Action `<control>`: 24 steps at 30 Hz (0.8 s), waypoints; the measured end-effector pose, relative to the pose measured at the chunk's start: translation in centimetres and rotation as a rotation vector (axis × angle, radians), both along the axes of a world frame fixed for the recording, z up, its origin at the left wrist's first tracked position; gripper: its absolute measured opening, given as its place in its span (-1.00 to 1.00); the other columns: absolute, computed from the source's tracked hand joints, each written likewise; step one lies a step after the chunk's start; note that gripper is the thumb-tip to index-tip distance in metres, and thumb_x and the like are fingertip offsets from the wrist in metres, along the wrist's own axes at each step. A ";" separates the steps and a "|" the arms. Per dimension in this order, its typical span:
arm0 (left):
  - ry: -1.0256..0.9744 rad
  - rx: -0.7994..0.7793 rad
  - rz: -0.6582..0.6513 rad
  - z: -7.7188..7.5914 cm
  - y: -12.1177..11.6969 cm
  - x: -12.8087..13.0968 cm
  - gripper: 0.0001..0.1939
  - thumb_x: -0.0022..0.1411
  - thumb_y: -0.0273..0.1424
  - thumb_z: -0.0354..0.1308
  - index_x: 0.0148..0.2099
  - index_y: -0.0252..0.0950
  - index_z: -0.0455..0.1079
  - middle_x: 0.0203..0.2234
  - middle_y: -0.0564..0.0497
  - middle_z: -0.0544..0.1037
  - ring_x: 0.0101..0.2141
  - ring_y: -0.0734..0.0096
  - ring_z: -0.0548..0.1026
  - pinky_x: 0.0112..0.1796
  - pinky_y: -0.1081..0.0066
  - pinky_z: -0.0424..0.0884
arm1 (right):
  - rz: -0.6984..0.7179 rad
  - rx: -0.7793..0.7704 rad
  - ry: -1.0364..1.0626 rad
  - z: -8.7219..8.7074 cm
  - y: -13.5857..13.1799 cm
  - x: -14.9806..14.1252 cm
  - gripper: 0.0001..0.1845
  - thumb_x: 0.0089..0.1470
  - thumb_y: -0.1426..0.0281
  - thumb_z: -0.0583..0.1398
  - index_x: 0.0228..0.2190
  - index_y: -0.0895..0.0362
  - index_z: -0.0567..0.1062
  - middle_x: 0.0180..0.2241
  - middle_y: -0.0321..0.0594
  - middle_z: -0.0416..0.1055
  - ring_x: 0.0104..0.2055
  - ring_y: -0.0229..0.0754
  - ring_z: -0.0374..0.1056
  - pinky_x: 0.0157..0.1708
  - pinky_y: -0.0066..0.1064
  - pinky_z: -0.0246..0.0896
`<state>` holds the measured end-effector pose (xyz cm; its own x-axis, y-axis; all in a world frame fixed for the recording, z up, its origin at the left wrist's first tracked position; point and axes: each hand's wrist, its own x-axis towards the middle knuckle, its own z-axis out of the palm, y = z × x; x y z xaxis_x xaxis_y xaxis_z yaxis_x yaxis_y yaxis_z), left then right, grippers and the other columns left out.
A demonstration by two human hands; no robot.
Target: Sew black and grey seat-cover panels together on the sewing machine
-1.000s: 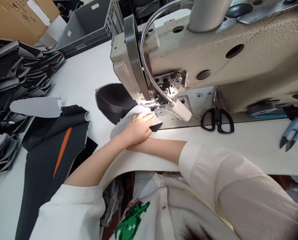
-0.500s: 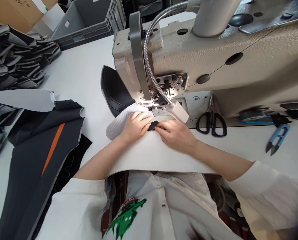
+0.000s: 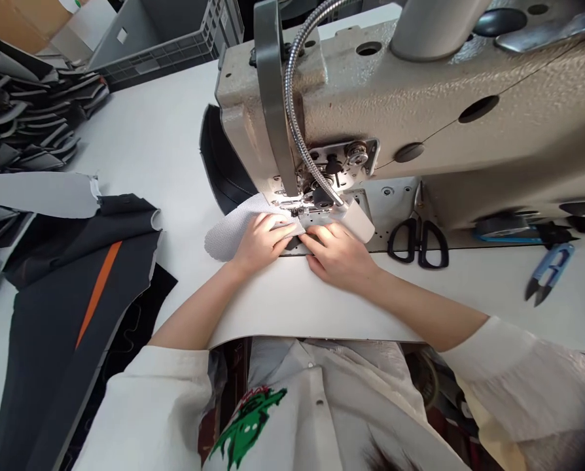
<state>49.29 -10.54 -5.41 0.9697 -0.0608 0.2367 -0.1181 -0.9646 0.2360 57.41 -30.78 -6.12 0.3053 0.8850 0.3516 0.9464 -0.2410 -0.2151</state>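
A light grey fabric piece (image 3: 226, 230) lies at the needle area of the sewing machine (image 3: 351, 104), its right end under the presser parts. My left hand (image 3: 260, 243) rests on this fabric, with fingers bent and thumb close to the forefinger, holding it. At the fabric's right edge, my right hand (image 3: 342, 256) has its fingertips together on the corner, thumb tucked below. A bit of black material (image 3: 293, 243) shows between the hands. Behind the needle, a black stitched piece (image 3: 222, 160) stands curved against the machine head. The fingers partly hide the fabric's edge.
Black-handled scissors (image 3: 419, 239) lie right of my right hand, with blue thread snips (image 3: 549, 273) farther right. On the left are a dark panel with an orange stripe (image 3: 99, 294) and stacked fabric pieces (image 3: 32, 111). A grey crate (image 3: 159, 62) stands behind.
My right hand's fingertips have shifted onto the grey fabric's right corner. Less black material shows between the hands. The camera view has shifted slightly.
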 end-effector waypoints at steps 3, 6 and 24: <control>0.001 -0.032 -0.060 -0.3 0.2 -0.2 -0.69 0.36 -0.35 -0.06 -0.07 -0.18 0.52 -0.21 -0.06 0.53 -0.13 0.32 0.39 -0.06 0.29 0.32 | -0.012 -0.005 -0.002 -0.2 0.1 0.1 -0.65 0.21 0.41 0.01 -0.04 0.25 0.43 -0.05 -0.03 0.39 -0.06 0.01 0.24 -0.07 -0.18 0.17; 0.013 -0.017 -0.142 -0.2 1.0 -0.1 -0.68 0.38 -0.35 -0.09 -0.09 -0.15 0.52 -0.21 -0.05 0.54 -0.14 0.34 0.41 -0.06 0.30 0.32 | -0.011 0.004 -0.004 -0.3 0.1 0.2 -0.64 0.22 0.42 -0.01 -0.04 0.26 0.43 -0.04 -0.05 0.40 -0.05 0.00 0.25 -0.06 -0.19 0.17; -0.107 0.043 -0.193 -1.3 5.0 4.5 -0.73 0.31 -0.40 0.01 -0.17 -0.17 0.56 -0.18 -0.02 0.57 -0.08 0.29 0.46 -0.02 0.28 0.36 | -0.028 -0.028 0.015 -0.1 0.2 0.1 -0.62 0.23 0.42 0.02 0.03 0.22 0.42 0.07 -0.09 0.36 0.04 -0.04 0.27 -0.04 -0.20 0.19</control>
